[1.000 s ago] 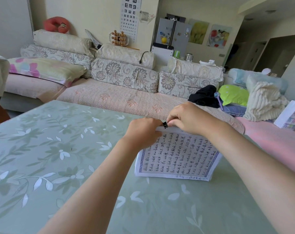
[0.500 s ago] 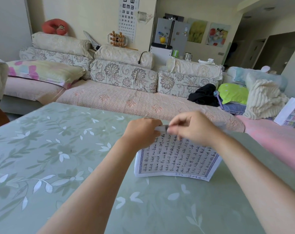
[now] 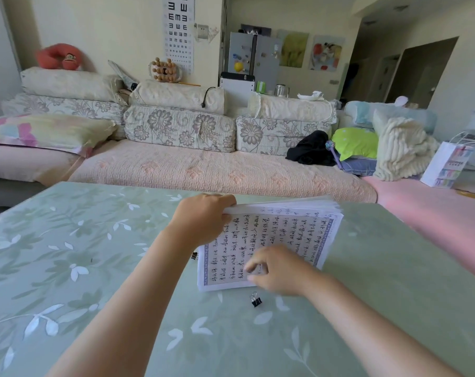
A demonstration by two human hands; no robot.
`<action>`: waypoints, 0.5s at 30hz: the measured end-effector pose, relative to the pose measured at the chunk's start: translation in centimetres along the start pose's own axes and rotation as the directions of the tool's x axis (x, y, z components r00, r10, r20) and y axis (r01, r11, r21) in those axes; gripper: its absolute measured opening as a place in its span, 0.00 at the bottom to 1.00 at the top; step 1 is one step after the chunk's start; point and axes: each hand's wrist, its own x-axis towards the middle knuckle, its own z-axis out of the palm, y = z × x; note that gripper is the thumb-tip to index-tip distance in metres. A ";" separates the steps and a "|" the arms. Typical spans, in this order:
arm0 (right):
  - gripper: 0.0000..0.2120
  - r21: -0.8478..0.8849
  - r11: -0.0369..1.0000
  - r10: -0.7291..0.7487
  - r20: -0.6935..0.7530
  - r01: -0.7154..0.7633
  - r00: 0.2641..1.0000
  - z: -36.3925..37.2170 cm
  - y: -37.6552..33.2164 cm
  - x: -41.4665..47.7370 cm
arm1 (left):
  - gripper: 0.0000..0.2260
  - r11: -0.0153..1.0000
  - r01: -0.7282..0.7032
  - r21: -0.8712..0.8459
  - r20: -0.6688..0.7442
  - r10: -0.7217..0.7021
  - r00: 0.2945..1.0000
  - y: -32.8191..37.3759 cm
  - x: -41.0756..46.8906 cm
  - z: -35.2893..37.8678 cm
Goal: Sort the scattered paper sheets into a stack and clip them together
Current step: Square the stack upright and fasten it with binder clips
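Paper stack (image 3: 285, 235) on green surface (image 3: 94, 268), far edge raised, close to far rim; open room leftward and nearward. Binder clip (image 3: 256, 300) just beside stack's near edge. Left hand (image 3: 203, 221) gripping far-left corner. Right hand (image 3: 279, 270) over near edge, fingers curled; grip not discernible.

I am seeing rows of E letters, turned in several directions, on the eye chart (image 3: 179, 28), while the paper stack (image 3: 285, 232) I am holding is showing handwritten characters I cannot read.

bare left hand (image 3: 203, 221) and right hand (image 3: 279, 270) (forearms (image 3: 138, 289) bare too).
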 end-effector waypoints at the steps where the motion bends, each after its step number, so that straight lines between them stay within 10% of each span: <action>1: 0.04 -0.073 0.990 -0.136 -0.310 0.119 0.941 -1.4 -0.4 0.2 | 0.04 1.000 -0.006 -0.001 -0.003 0.006 1.000 0.0 -0.1 0.0; 3: 0.05 -0.328 0.929 -0.355 -0.669 0.169 0.653 -4.5 -1.0 0.4 | 0.04 1.000 -0.022 0.006 -0.006 0.022 1.000 0.0 -0.2 0.0; 4: 0.12 -0.423 0.898 -0.400 -0.665 0.123 0.630 -5.7 -0.8 0.7 | 0.04 0.999 -0.030 0.011 -0.009 0.030 1.000 0.0 -0.2 0.0; 8: 0.32 -0.542 0.839 -0.090 -0.245 -0.060 0.965 -7.8 1.3 1.3 | 0.07 0.998 -0.060 0.015 -0.003 0.060 0.998 -0.1 -0.5 -0.1; 15: 0.18 -0.540 0.840 -0.221 -0.254 0.051 0.942 -7.6 3.3 1.9 | 0.08 0.998 -0.068 0.002 -0.087 0.068 0.994 0.0 -1.0 0.0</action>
